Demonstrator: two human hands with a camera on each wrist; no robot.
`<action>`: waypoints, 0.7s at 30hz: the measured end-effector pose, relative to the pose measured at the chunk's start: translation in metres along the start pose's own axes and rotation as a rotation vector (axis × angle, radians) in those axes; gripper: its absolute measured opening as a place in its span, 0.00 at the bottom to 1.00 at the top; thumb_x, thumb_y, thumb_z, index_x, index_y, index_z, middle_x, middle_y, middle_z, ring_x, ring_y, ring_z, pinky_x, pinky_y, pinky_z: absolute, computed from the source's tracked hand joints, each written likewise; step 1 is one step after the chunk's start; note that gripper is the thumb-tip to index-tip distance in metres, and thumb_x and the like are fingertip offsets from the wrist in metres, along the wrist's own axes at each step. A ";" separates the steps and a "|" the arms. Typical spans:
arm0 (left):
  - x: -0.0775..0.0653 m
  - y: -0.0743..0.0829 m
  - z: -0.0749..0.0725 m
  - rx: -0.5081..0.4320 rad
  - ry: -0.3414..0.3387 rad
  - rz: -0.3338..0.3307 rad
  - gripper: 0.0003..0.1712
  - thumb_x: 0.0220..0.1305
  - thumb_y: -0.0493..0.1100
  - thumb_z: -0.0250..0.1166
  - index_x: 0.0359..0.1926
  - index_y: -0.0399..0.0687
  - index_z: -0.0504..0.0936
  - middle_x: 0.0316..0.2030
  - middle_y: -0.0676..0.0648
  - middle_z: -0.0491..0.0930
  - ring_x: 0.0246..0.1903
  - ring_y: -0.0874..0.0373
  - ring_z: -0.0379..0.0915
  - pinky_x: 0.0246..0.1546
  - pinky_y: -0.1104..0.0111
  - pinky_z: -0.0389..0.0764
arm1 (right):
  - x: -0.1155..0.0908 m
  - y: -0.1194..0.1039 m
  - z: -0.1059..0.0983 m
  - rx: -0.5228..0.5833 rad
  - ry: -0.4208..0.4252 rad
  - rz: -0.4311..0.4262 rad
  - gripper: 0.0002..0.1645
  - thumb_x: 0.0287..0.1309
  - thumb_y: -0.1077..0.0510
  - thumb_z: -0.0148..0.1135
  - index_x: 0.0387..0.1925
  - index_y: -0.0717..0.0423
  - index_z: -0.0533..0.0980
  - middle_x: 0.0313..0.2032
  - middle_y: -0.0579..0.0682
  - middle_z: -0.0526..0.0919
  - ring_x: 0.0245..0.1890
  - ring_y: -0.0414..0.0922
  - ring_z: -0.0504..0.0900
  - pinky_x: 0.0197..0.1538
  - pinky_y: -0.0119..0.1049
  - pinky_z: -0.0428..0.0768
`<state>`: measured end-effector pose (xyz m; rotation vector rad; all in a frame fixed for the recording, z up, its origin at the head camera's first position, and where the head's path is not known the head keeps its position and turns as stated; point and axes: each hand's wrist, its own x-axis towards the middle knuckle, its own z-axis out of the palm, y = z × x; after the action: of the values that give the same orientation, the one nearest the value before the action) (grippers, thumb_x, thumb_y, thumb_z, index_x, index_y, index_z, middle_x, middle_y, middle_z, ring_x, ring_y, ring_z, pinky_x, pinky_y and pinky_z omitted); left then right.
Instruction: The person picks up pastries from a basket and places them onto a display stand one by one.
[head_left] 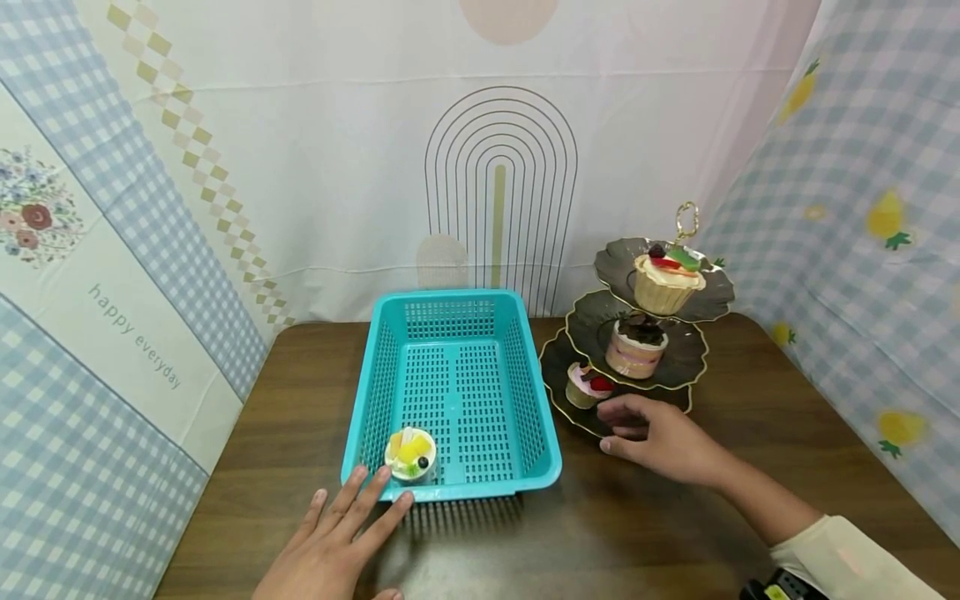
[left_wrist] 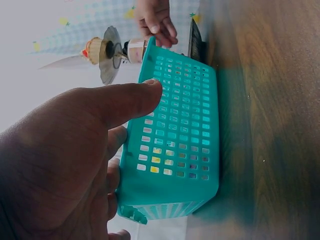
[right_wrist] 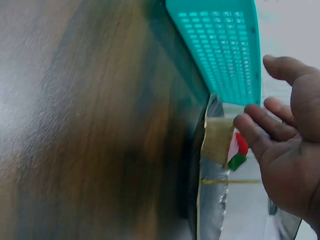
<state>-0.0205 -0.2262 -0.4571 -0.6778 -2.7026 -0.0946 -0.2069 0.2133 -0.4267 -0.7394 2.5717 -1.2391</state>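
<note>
A turquoise plastic basket stands on the table, with a small fruit-topped cream dessert in its near left corner. My left hand has its fingers spread at the basket's near left rim; in the left wrist view the thumb lies across the outside of the basket. My right hand is beside the bottom tier of a dark three-tier stand, fingers loosely bent around nothing. Just by its fingertips sits a pink-topped cupcake with a red and green topping, seen partly in the right wrist view.
On the stand's middle tier rests a layered cake with dark shavings; the top tier bears a fruit-topped cupcake. A gold ring handle rises above. Patterned cloths hang behind and on both sides of the wooden table.
</note>
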 end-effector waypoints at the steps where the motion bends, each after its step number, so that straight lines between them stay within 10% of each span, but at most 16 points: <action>1: 0.000 0.000 0.000 0.001 -0.001 0.000 0.55 0.57 0.76 0.66 0.81 0.67 0.57 0.79 0.49 0.54 0.80 0.59 0.28 0.73 0.67 0.19 | 0.001 -0.003 0.001 0.011 -0.004 -0.013 0.27 0.61 0.50 0.75 0.57 0.57 0.79 0.54 0.59 0.83 0.53 0.57 0.85 0.53 0.38 0.83; 21: -0.001 0.001 0.000 0.012 -0.011 -0.007 0.54 0.59 0.77 0.63 0.81 0.69 0.56 0.79 0.50 0.54 0.80 0.60 0.27 0.72 0.68 0.19 | 0.037 -0.062 0.034 0.079 -0.096 -0.240 0.43 0.58 0.50 0.77 0.70 0.56 0.69 0.62 0.56 0.79 0.58 0.55 0.82 0.57 0.48 0.81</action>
<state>-0.0196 -0.2258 -0.4570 -0.6678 -2.7144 -0.0766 -0.2042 0.1384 -0.3989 -1.0886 2.3961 -1.3275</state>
